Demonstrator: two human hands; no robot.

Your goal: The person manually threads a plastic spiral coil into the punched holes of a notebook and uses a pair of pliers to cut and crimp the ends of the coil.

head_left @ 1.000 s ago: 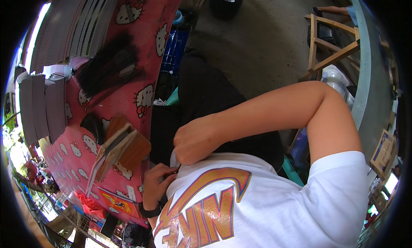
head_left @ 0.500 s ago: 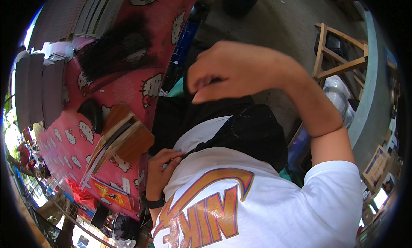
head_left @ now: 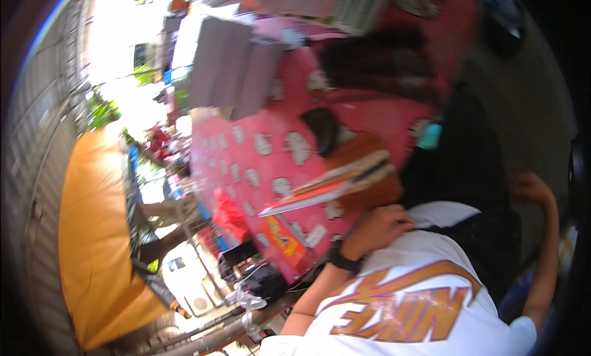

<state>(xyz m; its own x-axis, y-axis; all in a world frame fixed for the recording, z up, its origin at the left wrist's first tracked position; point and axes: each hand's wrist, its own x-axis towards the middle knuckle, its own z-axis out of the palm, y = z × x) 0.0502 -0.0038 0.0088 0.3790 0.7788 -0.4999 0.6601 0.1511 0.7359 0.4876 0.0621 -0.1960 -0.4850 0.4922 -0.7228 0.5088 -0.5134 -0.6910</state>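
Two bare hands are seen against the wearer's own clothing, and the whole view is smeared by motion. The left hand point(head_left: 377, 228) is curled at the neckline of a white T-shirt with an orange print point(head_left: 418, 294), just where a black garment point(head_left: 468, 171) lies over the chest. Its fingers are bent inward, but whether fabric is pinched between them cannot be told. A black wristband point(head_left: 340, 257) is worn on that wrist. The right hand point(head_left: 533, 190) is raised at the far right edge, against the black garment; it is too blurred for its grip to be judged.

The step in hand is judged to be an adjusting of the clothing at the collar. Any further move there would call for a sure hold on the fabric edge and for the left elbow to be kept off the table edge beside it.

Just beside the left hand, a tilted stack of thin flat boards point(head_left: 332, 187) is propped on a brown wooden block point(head_left: 369, 165). Both are set on a pink tablecloth with white cartoon figures point(head_left: 246, 165). Farther up the table, grey panels point(head_left: 234, 73) and a dark fuzzy mass point(head_left: 381, 60) are laid. An orange awning point(head_left: 92, 233) is seen well apart, at the left.
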